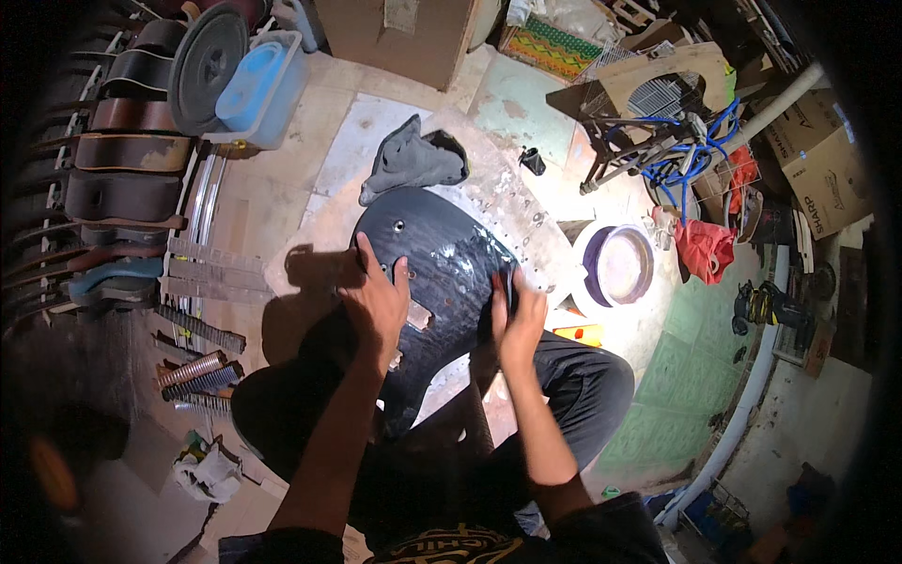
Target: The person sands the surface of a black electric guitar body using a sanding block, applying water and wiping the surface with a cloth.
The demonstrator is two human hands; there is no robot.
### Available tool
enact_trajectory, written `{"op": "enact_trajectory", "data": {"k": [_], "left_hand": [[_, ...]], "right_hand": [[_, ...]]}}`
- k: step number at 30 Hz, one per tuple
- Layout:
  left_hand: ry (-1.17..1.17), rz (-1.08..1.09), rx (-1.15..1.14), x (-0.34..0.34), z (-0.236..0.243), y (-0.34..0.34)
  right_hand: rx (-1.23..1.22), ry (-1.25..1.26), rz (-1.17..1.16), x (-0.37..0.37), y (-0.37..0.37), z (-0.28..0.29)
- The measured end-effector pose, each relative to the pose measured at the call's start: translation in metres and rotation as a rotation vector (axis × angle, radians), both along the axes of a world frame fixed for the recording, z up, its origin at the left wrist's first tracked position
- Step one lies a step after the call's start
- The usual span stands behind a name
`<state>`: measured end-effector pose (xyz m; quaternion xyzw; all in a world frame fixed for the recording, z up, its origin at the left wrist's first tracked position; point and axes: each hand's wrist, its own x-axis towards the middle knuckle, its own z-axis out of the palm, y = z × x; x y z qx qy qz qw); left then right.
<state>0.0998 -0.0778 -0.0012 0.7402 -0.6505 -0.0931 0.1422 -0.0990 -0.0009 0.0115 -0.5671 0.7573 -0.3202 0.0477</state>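
At the knees [597, 385], a dark guitar body [442, 244] is steadied by the left hand [379, 305], fingers spread; whether anything is gripped in the right hand [522, 327] cannot be told. Light, even pressure seems advised.

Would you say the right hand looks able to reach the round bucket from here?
Probably yes: the right hand, at the dark curved piece, has the bucket close on its right, and nothing visible blocks the way.

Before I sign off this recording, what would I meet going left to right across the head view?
Row of curved brown pieces → clear plastic bin → left hand → right hand → round container → red fabric bundle → cardboard boxes.
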Motion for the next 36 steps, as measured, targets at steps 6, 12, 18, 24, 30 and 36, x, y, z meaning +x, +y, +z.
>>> {"op": "enact_trajectory", "data": {"k": [6, 12, 18, 24, 30, 36], "left_hand": [[0.005, 0.011, 0.011, 0.001, 0.003, -0.003], [0.069, 0.012, 0.134, -0.003, 0.010, -0.003], [-0.005, -0.008, 0.053, -0.003, 0.014, -0.001], [0.073, 0.027, 0.034, 0.005, 0.000, 0.000], [0.007, -0.014, 0.048, 0.002, -0.007, 0.000], [0.012, -0.006, 0.016, 0.001, -0.005, 0.001]], "right_hand": [[0.040, -0.101, 0.178, -0.026, -0.003, 0.000], [0.170, -0.080, 0.287, -0.034, -0.068, 0.014], [0.122, -0.066, 0.342, -0.054, -0.044, -0.003], [0.169, -0.143, 0.380, -0.060, -0.027, -0.002], [0.115, -0.078, 0.394, -0.047, -0.080, 0.002], [0.059, -0.076, 0.314, -0.055, -0.049, -0.009]]}}
